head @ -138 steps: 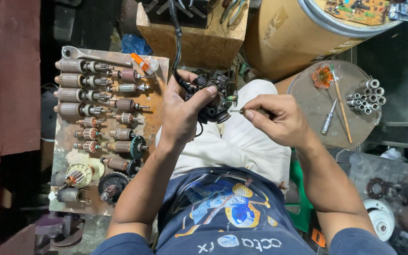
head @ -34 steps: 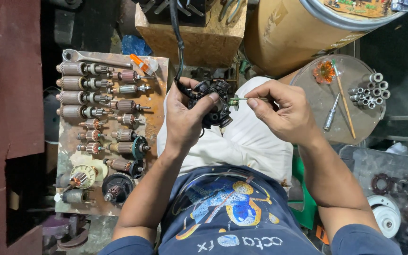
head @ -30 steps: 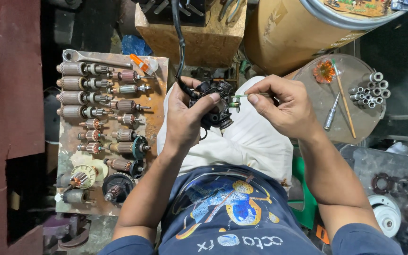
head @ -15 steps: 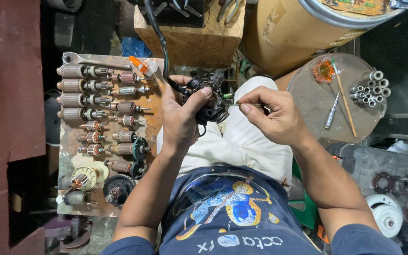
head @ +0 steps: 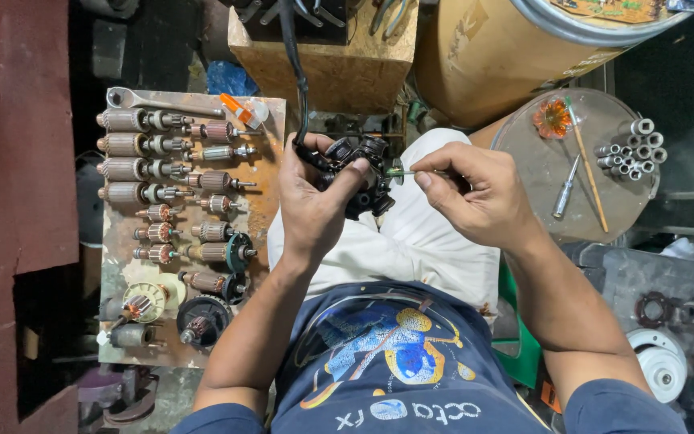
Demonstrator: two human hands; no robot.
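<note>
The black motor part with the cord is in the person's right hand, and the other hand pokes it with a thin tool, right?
Not quite. The head view shows the black motor part in the left hand; the right hand holds the thin tool against it.

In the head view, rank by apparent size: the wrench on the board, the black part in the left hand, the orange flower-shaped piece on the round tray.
1. Wrench
2. Black part, partly covered by the left hand and nearer the camera, so unsure against the wrench
3. Orange flower-shaped piece

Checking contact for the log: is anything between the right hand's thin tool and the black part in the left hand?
Nothing visible. The left hand grips the black part, and the thin tool pinched in the right hand runs straight to its right side, tip at its edge.
</note>
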